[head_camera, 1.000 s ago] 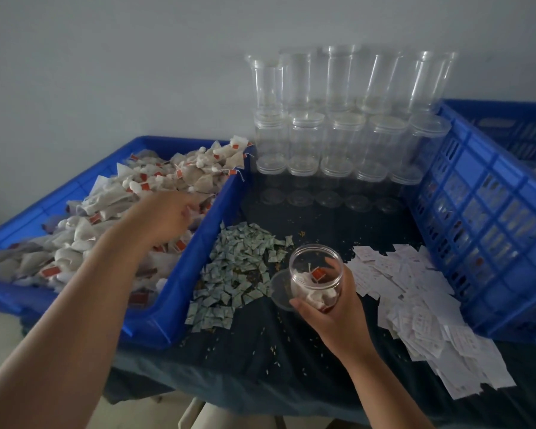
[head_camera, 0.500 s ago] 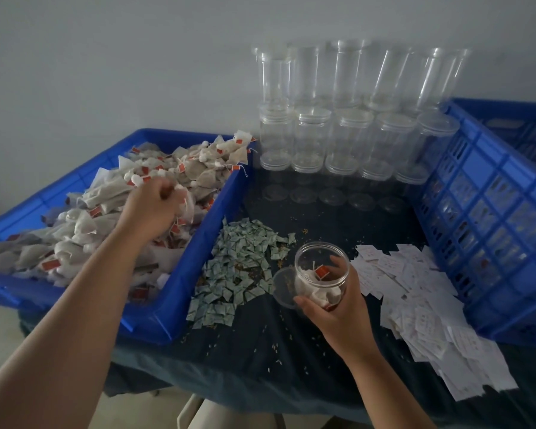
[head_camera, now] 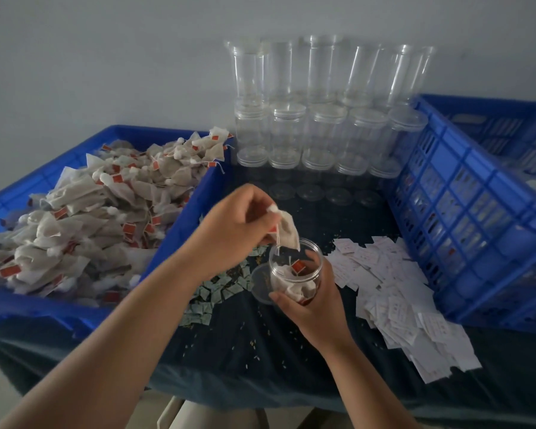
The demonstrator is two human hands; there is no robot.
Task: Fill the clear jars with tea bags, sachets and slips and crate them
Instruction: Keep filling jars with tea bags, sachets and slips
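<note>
A small clear plastic jar [head_camera: 294,275] is gripped by the right hand [head_camera: 317,308], whose thumb and fingers are curled round its wall; whether its base rests on the dark-cloth-covered worktop [head_camera: 260,351] cannot be told. The jar is located between a pile of small green sachets [head_camera: 218,291] and a spread of white paper slips [head_camera: 399,292], and several white tea bags with red tags are contained in it. A further white tea bag [head_camera: 287,232] is pinched in the curled fingers of the left hand [head_camera: 235,233] and hangs over the jar mouth, its lower edge at the rim. A clear round lid [head_camera: 258,284] lies just beside the jar. A heap of loose tea bags [head_camera: 106,218] is held in a shallow blue plastic tray [head_camera: 180,226] at the left. A latticed blue plastic crate [head_camera: 464,212] stands at the right, and empty clear jars [head_camera: 322,125] are stacked at the rear wall
</note>
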